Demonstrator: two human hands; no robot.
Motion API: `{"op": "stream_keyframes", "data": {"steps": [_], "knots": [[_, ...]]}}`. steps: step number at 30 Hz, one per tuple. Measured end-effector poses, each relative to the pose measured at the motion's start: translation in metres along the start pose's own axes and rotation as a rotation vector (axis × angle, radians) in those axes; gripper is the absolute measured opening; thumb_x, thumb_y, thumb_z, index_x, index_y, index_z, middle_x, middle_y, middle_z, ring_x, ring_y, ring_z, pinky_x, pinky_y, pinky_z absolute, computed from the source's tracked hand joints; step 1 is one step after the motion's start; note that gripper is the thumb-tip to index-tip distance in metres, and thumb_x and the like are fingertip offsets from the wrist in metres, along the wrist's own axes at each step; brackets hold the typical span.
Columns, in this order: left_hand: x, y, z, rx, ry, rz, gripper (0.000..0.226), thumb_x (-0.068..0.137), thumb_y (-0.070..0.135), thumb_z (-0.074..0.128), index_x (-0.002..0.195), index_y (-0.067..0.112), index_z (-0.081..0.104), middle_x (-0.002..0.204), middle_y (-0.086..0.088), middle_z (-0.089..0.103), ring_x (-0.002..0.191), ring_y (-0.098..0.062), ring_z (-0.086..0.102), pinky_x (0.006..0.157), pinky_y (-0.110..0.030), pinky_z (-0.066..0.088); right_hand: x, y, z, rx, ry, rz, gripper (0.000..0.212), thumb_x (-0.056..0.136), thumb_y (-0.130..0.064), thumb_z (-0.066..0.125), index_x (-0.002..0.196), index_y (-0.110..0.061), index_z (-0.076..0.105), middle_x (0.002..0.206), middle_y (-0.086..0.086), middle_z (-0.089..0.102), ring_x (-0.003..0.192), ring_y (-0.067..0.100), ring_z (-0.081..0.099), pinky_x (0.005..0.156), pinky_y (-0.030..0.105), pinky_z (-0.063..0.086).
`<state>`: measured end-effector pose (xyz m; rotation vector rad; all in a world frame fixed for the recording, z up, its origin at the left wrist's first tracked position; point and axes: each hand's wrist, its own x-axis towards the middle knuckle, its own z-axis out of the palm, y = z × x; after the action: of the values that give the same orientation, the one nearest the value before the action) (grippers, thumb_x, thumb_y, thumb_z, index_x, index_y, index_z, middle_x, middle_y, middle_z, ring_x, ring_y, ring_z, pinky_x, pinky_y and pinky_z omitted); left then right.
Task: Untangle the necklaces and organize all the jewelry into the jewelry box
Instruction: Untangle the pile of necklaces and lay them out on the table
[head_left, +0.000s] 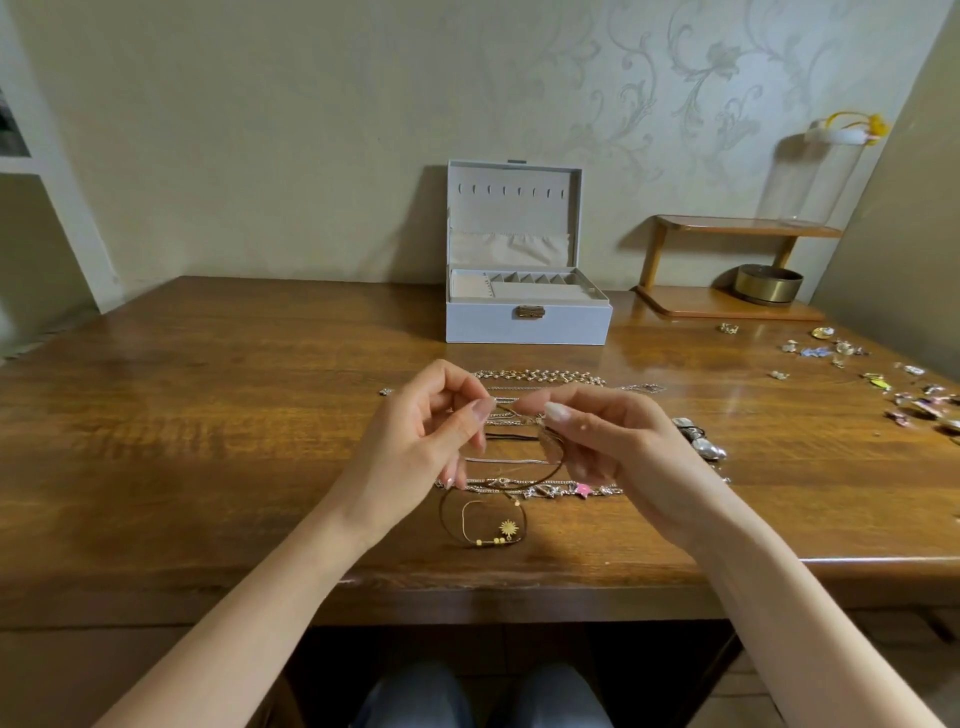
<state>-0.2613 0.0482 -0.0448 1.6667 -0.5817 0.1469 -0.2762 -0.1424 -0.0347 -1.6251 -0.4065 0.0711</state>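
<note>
Between hands (415, 441) (618, 447), perhaps cord necklace (553, 470)

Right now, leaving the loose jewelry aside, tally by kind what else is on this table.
Jewelry box: 1, lid open
Wooden shelf stand: 1
Round brass tin: 1, on the stand's lower board
Clear glass vessel: 1, on the stand's top
Total: 4
</note>
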Motion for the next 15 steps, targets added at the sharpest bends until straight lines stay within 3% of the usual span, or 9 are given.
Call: {"op": "stream_keyframes", "data": {"steps": [4, 8, 15], "knots": [[0.002, -0.002, -0.004, 0.214, -0.002, 0.086, 0.005, 0.084, 0.019, 0.064, 0.085, 0.016, 0.061, 0.069, 0.012, 0.06, 0.067, -0.002, 0.057, 0.062, -0.012, 0.045, 0.002, -0.001, 0.004, -0.185, 0.057, -0.023, 0.027, 0.069, -0.032, 0.071, 0.083, -0.01, 0.071, 0.055, -0.01, 0.053, 0.049, 0.004, 0.04, 0.048, 0.014, 0.031], [0.001, -0.005, -0.012, 0.435, 0.028, 0.152, 0.005, 0.08, 0.017, 0.07, 0.08, 0.016, 0.065, 0.075, 0.012, 0.059, 0.072, -0.003, 0.056, 0.061, -0.01, 0.042, 0.0, -0.004, -0.005, -0.243, 0.161, -0.024, 0.027, 0.067, -0.041, 0.07, 0.067, -0.014, 0.07, 0.047, -0.01, 0.047, 0.046, 0.003, 0.035, 0.047, 0.012, 0.028], [-0.001, -0.009, -0.017, 0.304, 0.098, 0.079, 0.008, 0.084, 0.021, 0.066, 0.077, 0.018, 0.064, 0.066, 0.01, 0.06, 0.062, -0.002, 0.053, 0.057, -0.011, 0.04, -0.004, -0.001, -0.021, -0.068, 0.076, -0.025, 0.03, 0.068, -0.039, 0.076, 0.058, -0.015, 0.062, 0.06, 0.006, 0.062, 0.052, 0.01, 0.046, 0.049, 0.015, 0.038]]}}
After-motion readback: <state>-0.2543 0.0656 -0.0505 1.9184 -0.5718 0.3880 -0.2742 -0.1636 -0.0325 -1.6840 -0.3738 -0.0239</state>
